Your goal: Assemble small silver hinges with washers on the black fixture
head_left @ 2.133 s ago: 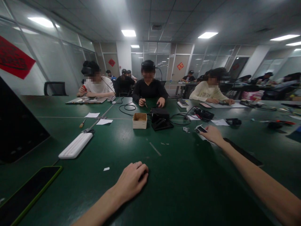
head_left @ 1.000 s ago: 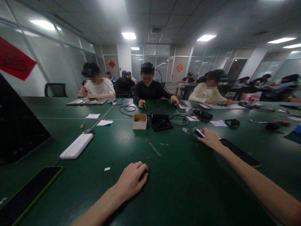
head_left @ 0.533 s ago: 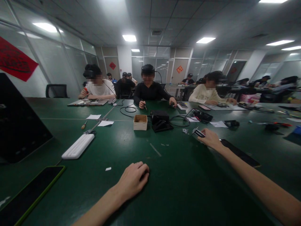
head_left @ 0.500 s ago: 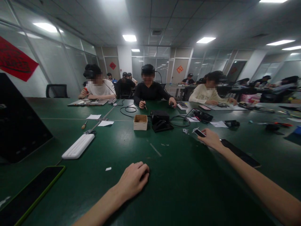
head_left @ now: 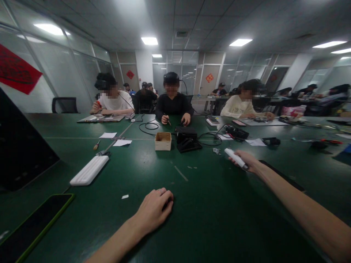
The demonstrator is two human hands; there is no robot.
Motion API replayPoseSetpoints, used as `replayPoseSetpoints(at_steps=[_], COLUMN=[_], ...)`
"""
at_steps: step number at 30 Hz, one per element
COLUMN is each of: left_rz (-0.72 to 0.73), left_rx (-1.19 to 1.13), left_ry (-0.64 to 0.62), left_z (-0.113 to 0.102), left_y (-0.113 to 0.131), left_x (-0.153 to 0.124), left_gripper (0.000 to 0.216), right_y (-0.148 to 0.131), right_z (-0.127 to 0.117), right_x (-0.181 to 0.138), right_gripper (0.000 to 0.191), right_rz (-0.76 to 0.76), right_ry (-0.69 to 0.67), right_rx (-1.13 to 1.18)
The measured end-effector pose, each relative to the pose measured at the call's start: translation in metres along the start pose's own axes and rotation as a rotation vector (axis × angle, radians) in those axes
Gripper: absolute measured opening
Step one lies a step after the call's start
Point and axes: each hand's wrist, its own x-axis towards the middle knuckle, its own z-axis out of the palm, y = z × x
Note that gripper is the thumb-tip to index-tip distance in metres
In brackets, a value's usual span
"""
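My right hand [head_left: 244, 159] is closed around a slim white handheld object [head_left: 235, 157] with a greyish end, held above the table on the right. Its exact kind I cannot make out. Below that hand and forearm lies a flat black slab [head_left: 282, 175], partly covered by the arm. My left hand [head_left: 155, 207] rests palm down on the green tabletop [head_left: 192, 219], its fingers loosely curled and nothing visible in them. A small white scrap [head_left: 125, 196] lies to its left.
A cardboard box [head_left: 163, 142] and a black device [head_left: 188, 139] with cables stand mid-table. Small metal pieces [head_left: 216, 150] lie near my right hand. At left are a white power strip [head_left: 89, 170], a green-edged phone [head_left: 38, 226] and a black screen [head_left: 22, 146]. Several people sit opposite.
The white object in my right hand has turned: a dark face showed before, now a long white side shows. My left hand stays put. The person opposite has drawn one hand inward.
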Motion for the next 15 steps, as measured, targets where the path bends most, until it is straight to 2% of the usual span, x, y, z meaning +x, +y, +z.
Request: replayPoseSetpoints(at_steps=[5,9,12,15], left_rz=[0.001,-0.004,-0.001,-0.003], left_rx=[0.006,0.007,0.008,0.022], left_ry=[0.000,0.002,0.009,0.016], left_z=[-0.002,-0.001,0.000,0.001], left_y=[0.001,0.001,0.000,0.000], left_x=[0.001,0.001,0.000,-0.002], left_gripper=[0.014,0.013,0.012,0.013], right_y=[-0.001,-0.004,-0.005,-0.009], right_z=[0.002,0.004,0.011,0.029], right_x=[-0.001,-0.012,-0.032,-0.067], right_gripper=[0.019,0.018,0.019,0.032], right_rz=[0.072,0.047,-0.004,-0.062], right_ry=[-0.025,-0.007,-0.022,-0.084], right_rx=[0.069,-0.030,-0.183,-0.340])
